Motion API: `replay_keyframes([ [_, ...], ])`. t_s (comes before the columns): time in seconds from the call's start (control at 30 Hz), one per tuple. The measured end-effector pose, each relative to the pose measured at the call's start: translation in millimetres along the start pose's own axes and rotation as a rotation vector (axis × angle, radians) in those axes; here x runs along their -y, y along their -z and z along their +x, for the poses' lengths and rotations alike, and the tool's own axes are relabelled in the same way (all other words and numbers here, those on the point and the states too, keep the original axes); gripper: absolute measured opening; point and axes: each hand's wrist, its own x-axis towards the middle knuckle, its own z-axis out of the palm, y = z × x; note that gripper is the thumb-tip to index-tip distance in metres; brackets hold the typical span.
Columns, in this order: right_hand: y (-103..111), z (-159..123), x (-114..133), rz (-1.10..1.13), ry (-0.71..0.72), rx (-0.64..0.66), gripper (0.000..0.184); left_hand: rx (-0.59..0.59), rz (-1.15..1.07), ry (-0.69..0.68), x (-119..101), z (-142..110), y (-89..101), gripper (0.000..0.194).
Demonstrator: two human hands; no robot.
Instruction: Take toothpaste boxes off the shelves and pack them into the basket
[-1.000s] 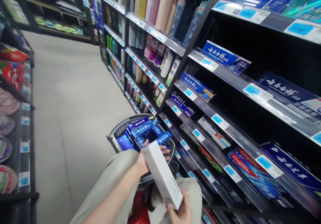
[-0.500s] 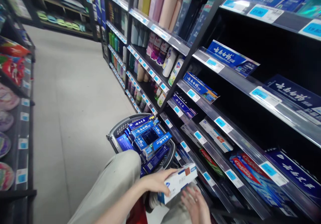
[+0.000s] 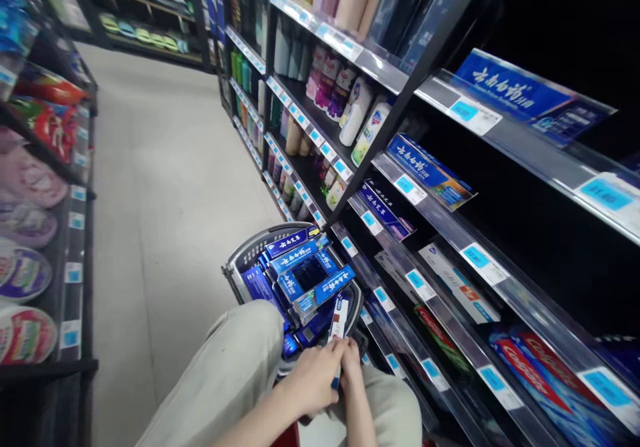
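Observation:
A white toothpaste box [image 3: 339, 317] stands out between my two hands, its far end over the near rim of the basket. My left hand [image 3: 316, 375] is closed round the box from the left. From the right, my right hand [image 3: 351, 361] closes on it too, with the fingers of both hands meeting on top. The lower part of the box is mostly covered by the hands. Just beyond lies the grey basket [image 3: 250, 250], holding several blue toothpaste boxes [image 3: 327, 285], some stacked in a square around a gap.
On the right, shelves with price labels [image 3: 475, 115] carry blue toothpaste boxes, a white box [image 3: 457, 283] and Colgate boxes [image 3: 535, 373]. Bottles [image 3: 357, 110] line the farther shelves. Across the grey floor [image 3: 170, 167], another shelf unit [image 3: 75, 267] runs along the left.
The white box has turned to point away from me and moved toward the basket. My right hand, apart from it before, has come against it. The view has shifted slightly.

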Motion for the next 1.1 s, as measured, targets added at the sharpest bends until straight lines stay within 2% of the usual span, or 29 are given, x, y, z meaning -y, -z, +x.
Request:
replay_keyframes([
  [0.1,-29.5,23.7,7.5,-0.344,-0.122,-0.178,0.052,-0.056,0.048,0.097,17.3,-0.2,12.9,0.058],
  [0.17,-53.7,34.3,11.9,-0.487,-0.176,-0.252,0.059,-0.073,0.107,0.174,29.9,-0.2,18.8,0.054],
  [0.3,-90.1,46.7,12.9,-0.668,-0.167,-0.283,0.061,-0.04,0.083,0.237,49.7,-0.9,25.3,0.051],
  [0.4,-93.6,52.9,7.3,-0.749,-0.082,-0.185,0.059,-0.008,0.076,0.27,58.0,-1.0,28.8,0.052],
  [0.57,-81.3,57.0,-5.2,-0.837,-0.022,-0.006,0.07,0.037,0.089,0.303,62.1,1.2,31.1,0.052],
  [0.67,-82.4,53.8,-6.5,-0.879,0.004,0.033,0.07,0.042,0.099,0.289,60.8,3.0,28.9,0.053],
  [0.77,-79.8,44.9,4.6,-0.908,0.053,0.036,0.066,0.052,0.11,0.268,59.4,3.6,26.0,0.051],
  [0.83,-63.6,35.1,21.2,-0.922,0.103,0.019,0.055,0.058,0.111,0.26,59.8,3.1,24.3,0.05],
  [0.87,-49.0,28.9,32.4,-0.925,0.136,0.006,0.045,0.062,0.111,0.262,60.6,2.8,23.4,0.05],
  [0.93,-6.8,14.7,60.2,-0.922,0.219,-0.052,0.028,0.071,0.113,0.27,63.3,2.7,21.2,0.051],
  [0.97,19.5,7.3,76.4,-0.913,0.285,-0.124,0.029,0.073,0.117,0.27,65.0,3.0,19.8,0.053],
  [1.0,47.9,0.6,93.6,-0.905,0.355,-0.231,0.035,0.073,0.12,0.27,66.6,3.7,18.1,0.053],
  [1.07,105.7,-8.2,129.6,-0.847,0.649,-0.639,0.038,0.074,0.13,0.258,68.8,5.5,14.3,0.054],
  [1.1,132.7,-9.0,147.0,-0.869,0.747,-0.831,0.04,0.074,0.136,0.25,69.1,6.4,12.3,0.054],
])
